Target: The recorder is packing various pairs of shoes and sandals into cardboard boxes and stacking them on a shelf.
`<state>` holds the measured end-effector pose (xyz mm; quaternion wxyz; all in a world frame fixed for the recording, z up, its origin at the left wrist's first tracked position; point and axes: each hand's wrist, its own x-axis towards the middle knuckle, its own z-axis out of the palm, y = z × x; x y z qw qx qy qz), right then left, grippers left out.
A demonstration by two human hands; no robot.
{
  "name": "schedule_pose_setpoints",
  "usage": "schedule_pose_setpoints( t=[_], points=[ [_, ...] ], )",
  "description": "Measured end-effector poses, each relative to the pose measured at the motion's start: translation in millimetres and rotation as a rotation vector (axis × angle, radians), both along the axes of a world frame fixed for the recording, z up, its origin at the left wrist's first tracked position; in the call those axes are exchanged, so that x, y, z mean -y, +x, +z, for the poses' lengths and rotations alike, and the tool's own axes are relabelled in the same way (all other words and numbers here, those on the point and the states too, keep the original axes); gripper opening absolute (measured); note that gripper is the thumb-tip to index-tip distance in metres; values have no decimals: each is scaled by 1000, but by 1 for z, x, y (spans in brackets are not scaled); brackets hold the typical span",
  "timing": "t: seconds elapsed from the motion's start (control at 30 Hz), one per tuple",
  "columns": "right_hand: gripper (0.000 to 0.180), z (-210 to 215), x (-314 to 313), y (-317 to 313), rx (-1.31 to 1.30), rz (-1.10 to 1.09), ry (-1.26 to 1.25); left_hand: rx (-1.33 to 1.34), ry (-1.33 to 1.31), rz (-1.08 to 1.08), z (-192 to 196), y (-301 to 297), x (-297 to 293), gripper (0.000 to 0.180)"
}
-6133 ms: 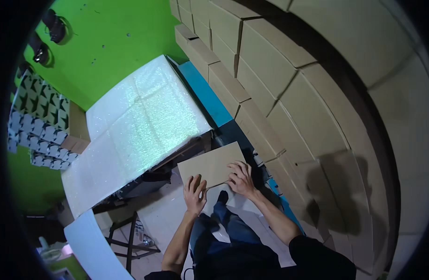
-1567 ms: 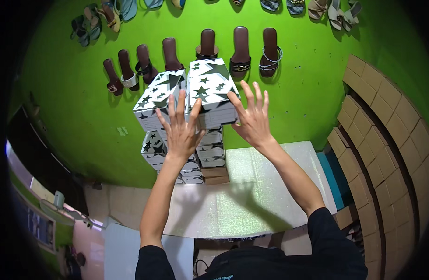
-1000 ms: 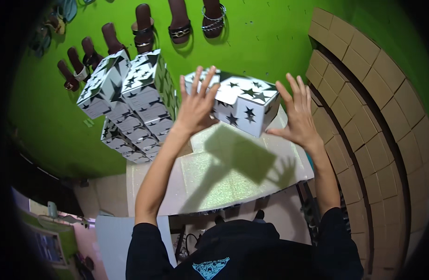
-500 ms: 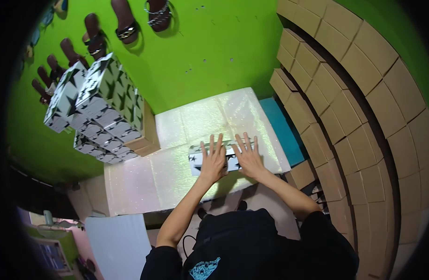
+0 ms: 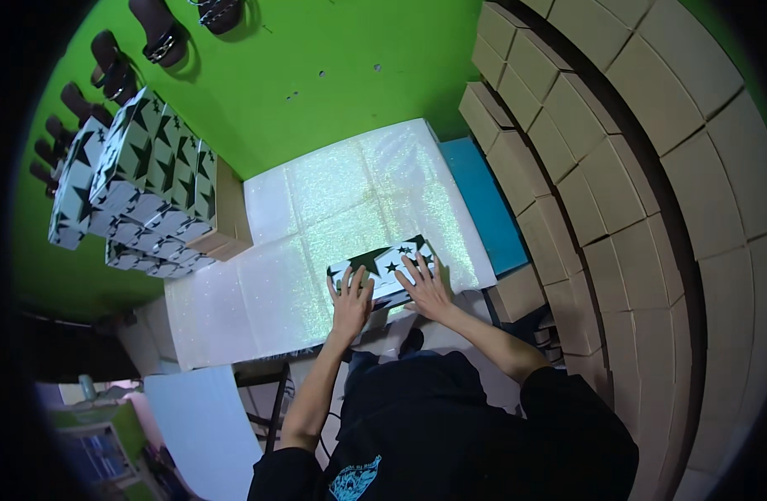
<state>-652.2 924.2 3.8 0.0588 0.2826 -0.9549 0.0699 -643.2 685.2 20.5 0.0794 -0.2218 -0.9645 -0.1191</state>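
Note:
A white shoe box printed with black stars rests near the front edge of the table, tilted slightly in the view, its patterned top facing up. My left hand lies over the left part of the box with fingers spread on its top. Across the right part, my right hand also rests with spread fingers. Both hands touch the box, and neither is wrapped round it. The inside of the box cannot be seen.
A shimmering white sheet covers the table. At its left stands a stack of star-patterned boxes. Rows of plain brown boxes rise on the right, beside a teal surface. Sandals hang on the green wall.
The box's starred top now shows broadly and lies flat, where mostly its front side showed before. My hands have moved from its back edge onto the top. The whole view has shifted.

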Motion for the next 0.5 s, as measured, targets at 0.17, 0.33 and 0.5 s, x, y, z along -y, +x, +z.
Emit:
schedule_pose_setpoints(
  t=[0.17,0.33,0.5],
  points=[
    [89,13,-12,11,-91,35,-319,89,23,-86,33,2,6,48],
    [66,23,-13,-12,-333,-33,-393,-114,56,225,66,-77,11,53],
    [54,27,6,-44,-48,-165,-123,-181,29,430,29,-110,26,58]
  ],
)
